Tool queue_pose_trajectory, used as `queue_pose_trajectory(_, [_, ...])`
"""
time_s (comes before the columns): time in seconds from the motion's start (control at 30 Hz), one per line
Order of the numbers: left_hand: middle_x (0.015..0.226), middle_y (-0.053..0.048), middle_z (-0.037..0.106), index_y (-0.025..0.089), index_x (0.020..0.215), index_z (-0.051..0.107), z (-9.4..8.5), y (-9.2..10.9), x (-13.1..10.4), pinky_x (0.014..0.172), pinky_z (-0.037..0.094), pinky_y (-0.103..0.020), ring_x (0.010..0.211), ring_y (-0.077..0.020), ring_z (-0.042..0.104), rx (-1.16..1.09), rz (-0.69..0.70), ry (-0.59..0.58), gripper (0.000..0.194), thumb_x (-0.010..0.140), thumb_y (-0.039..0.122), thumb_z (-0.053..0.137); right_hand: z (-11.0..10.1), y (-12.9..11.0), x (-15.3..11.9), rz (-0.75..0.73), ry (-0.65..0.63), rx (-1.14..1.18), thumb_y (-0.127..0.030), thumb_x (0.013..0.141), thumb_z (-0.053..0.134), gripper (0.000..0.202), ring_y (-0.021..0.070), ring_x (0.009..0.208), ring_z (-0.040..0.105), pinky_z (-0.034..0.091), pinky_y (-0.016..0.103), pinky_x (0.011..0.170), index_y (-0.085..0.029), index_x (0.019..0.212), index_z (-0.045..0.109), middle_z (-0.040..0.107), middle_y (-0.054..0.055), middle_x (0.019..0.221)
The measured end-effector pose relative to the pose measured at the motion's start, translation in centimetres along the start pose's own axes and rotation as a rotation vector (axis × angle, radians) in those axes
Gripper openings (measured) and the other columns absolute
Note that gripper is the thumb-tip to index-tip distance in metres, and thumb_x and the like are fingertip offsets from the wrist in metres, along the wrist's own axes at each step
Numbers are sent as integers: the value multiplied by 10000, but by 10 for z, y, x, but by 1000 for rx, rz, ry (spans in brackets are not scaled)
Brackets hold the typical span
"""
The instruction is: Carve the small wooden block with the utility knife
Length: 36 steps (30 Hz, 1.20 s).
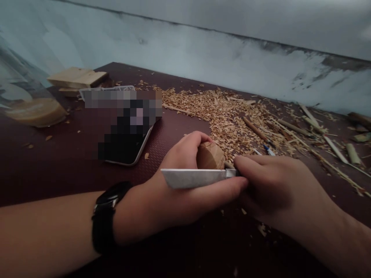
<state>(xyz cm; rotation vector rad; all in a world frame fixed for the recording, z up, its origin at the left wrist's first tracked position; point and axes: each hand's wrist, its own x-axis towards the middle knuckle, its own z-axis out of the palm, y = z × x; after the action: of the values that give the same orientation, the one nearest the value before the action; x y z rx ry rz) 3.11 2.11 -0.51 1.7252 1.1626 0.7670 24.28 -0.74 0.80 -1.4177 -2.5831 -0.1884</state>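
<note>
My left hand [174, 189], with a black watch [108, 216] at the wrist, is wrapped round a rounded piece of wood [210, 156]. Its thumb stretches along below a knife [194, 178] and reaches toward the other hand. My right hand [275, 189] is closed on the knife's handle, most of which the fingers hide. The flat metal blade points left and lies across in front of the wood, over my left hand. Whether the edge touches the wood I cannot tell.
Wood shavings [214, 106] cover the back of the dark red table [174, 127]. A phone [124, 143], partly blurred, lies at left, near a clear cup of brown drink [37, 112] and wood blocks [77, 77]. Sticks and a pen [269, 150] lie at right. A wall [185, 46] stands behind.
</note>
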Motion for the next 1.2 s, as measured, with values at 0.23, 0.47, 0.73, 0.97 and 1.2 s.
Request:
queue_pose_trajectory(0.23, [834,41,638,217,1004,559,5,2,-1,586,459,-263,720,-142,583,-232,-61,-14,509,676,346,925,11,-16,-11,141,61,-137,-270,826,519,160,161,429,476,177,312,498,-270,712,406,561,-30,578])
queue_pose_trajectory(0.47, [818,55,609,219,1023,498,8,-2,2,605,441,-272,716,-131,559,-244,7,26,553,696,358,923,12,-23,-15,200,64,-163,-330,903,522,207,157,441,500,177,303,512,-266,740,412,565,-24,586])
queue_pose_trajectory(0.73, [894,6,622,215,994,568,-4,2,4,656,422,-336,779,-187,549,69,101,-94,496,687,438,889,-4,4,4,-96,70,-95,-311,811,511,210,127,439,416,195,284,498,-257,660,376,489,-28,563])
queue_pose_trajectory(0.97, [866,29,642,231,1083,545,4,1,2,614,450,-279,771,-162,581,-176,-68,-21,533,720,395,899,4,-16,0,152,68,-191,-281,793,495,179,167,389,466,171,283,476,-268,667,369,566,2,517])
queue_pose_trajectory(1.2, [827,28,615,217,1008,546,-1,-1,3,594,409,-273,739,-155,545,-137,16,-76,476,729,392,890,3,-21,-6,117,84,-123,-293,810,502,159,174,402,496,211,287,476,-277,695,393,562,-4,530])
